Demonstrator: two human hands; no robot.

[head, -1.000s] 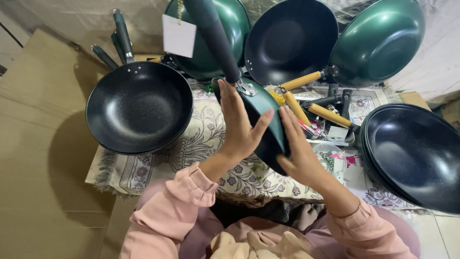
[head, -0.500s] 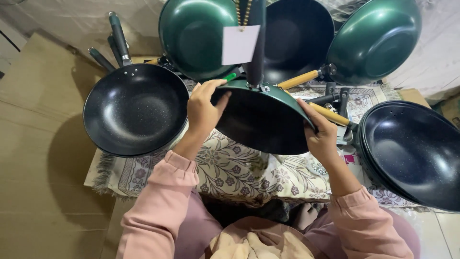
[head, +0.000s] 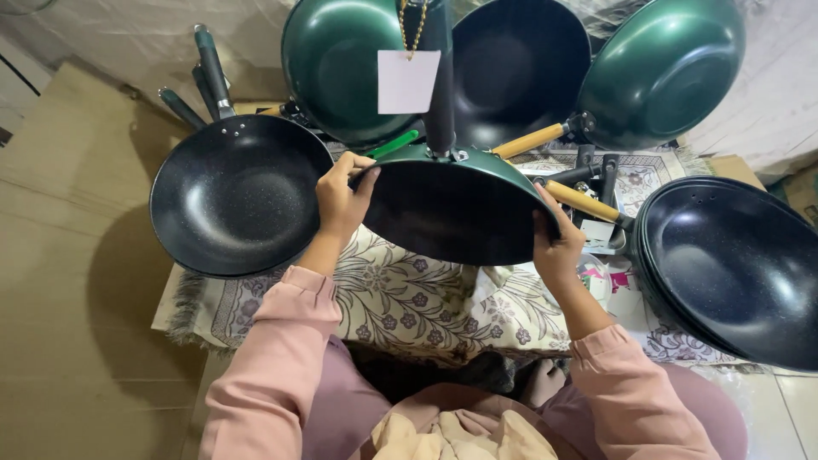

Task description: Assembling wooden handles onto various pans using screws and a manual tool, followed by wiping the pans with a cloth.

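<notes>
Soft even light, sharp focus (slight bending at edges).

Pink long sleeves (head: pixel 281 341), mauve trousers (head: pixel 341 409), perhaps a beige cloth (head: pixel 460 434).

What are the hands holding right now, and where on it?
Both hands hold the green wok by its rim: left hand on the left edge, right hand on the right edge.

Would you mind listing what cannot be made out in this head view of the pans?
- Head view: the held green pan has its handle's far end cut off by the top edge.
- The paper tag is too small to read.
- The left hand and right hand have fingers hidden behind the rim.
- The stacked black pans are cut off by the right edge.
</notes>
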